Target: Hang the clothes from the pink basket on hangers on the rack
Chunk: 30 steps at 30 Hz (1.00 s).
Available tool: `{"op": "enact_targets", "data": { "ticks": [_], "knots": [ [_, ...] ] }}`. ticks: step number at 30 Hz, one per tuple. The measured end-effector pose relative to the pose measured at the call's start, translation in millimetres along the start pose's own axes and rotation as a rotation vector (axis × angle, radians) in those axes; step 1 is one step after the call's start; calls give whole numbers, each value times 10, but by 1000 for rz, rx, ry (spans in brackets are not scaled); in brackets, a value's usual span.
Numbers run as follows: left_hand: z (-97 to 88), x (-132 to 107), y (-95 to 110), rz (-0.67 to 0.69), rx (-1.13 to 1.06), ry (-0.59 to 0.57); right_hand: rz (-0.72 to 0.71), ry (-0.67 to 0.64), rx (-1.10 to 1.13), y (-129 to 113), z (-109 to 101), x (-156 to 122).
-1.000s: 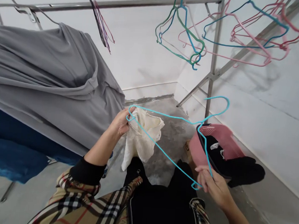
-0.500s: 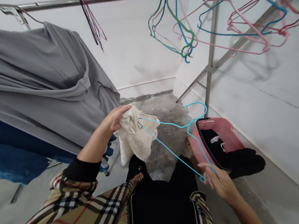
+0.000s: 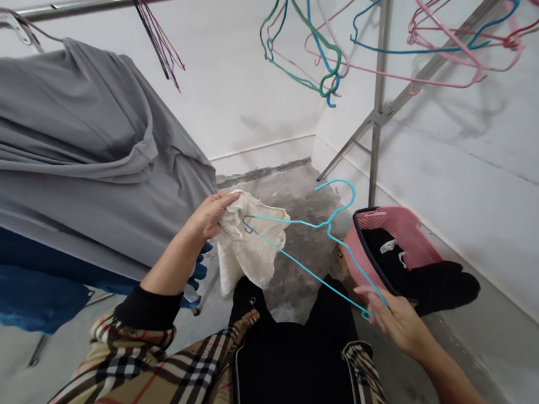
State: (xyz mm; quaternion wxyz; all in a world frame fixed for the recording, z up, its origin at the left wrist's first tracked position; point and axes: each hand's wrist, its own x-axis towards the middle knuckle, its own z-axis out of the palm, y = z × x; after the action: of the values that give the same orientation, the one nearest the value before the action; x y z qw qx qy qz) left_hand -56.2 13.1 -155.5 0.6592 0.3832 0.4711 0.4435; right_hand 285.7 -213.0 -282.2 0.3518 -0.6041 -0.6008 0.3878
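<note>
surface: concrete floor (image 3: 297,195) | on it: pink basket (image 3: 404,227), tilted, near wall (image 3: 484,174)

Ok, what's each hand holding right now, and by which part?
Left hand pinches the cream cloth at its top edge; right hand holds the blue wire hanger at one shoulder end.

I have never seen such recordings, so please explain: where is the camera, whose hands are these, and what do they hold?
The camera sits on a person's head and looks forward and down, so you see that person's own two bare hands; there is no machine. The left hand grips a cream cloth. The right hand holds one end of a turquoise wire hanger, whose other end reaches the cloth. On the concrete floor at the right is a pink basket with dark clothes. Above, a metal rack carries a grey garment and empty coloured hangers.
</note>
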Motion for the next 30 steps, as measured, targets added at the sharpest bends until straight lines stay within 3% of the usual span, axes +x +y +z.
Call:
{"op": "enact_targets", "data": {
  "ticks": [4,9,13,17,22,25,30],
  "knots": [
    [37,-4,-43,35,57,11,-8,-24,-30,-67,12,85],
    [-71,52,-4,150,67,110,-23,0,-12,-46,-153,-10],
    [-86,67,-8,112,85,109,-18,11,-6,31,-172,-76],
    [20,26,-58,66,126,42,-37,-10,-43,15,-27,-6],
    [218,-102,-226,80,286,-108,-72,30,-25,-57,314,257],
    [300,-228,-313,343,602,-146,-122,76,83,-11,534,490],
    [282,-431,-222,1034,1394,27,-238,71,242,77,688,790]
  ]
}}
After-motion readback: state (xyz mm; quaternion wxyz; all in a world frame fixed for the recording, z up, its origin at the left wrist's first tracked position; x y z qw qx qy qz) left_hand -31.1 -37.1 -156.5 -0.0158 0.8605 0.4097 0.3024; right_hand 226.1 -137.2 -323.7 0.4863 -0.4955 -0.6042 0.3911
